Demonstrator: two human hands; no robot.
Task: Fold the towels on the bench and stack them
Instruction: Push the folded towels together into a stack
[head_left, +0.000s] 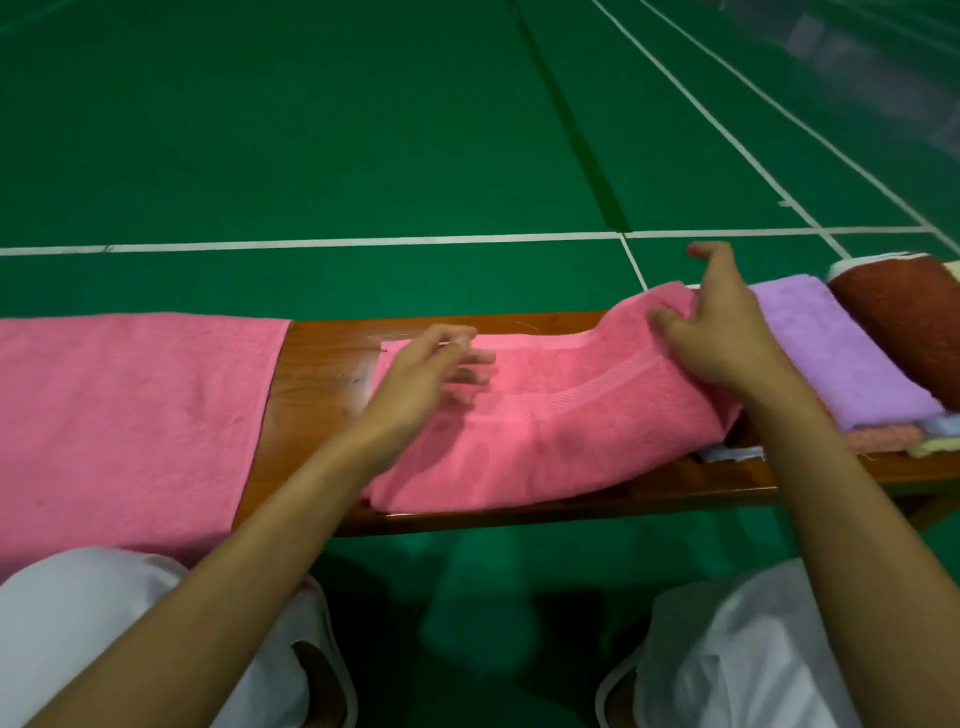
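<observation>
A pink towel (561, 415) lies partly folded across the middle of the wooden bench (322, 343), its right end humped up. My left hand (431, 369) hovers over the towel's left end with fingers spread and blurred. My right hand (722, 332) rests on the raised right end, fingers loosely spread, thumb lifted. A second pink towel (124, 410) lies spread flat on the left of the bench. On the right sits a stack with a purple towel (836, 348) on top of several folded ones, and a brown towel (904, 317) beside it.
The bench stands on a green court floor (363, 130) with white lines. My knees in white trousers (104, 623) are below the bench's near edge. Bare wood shows between the two pink towels.
</observation>
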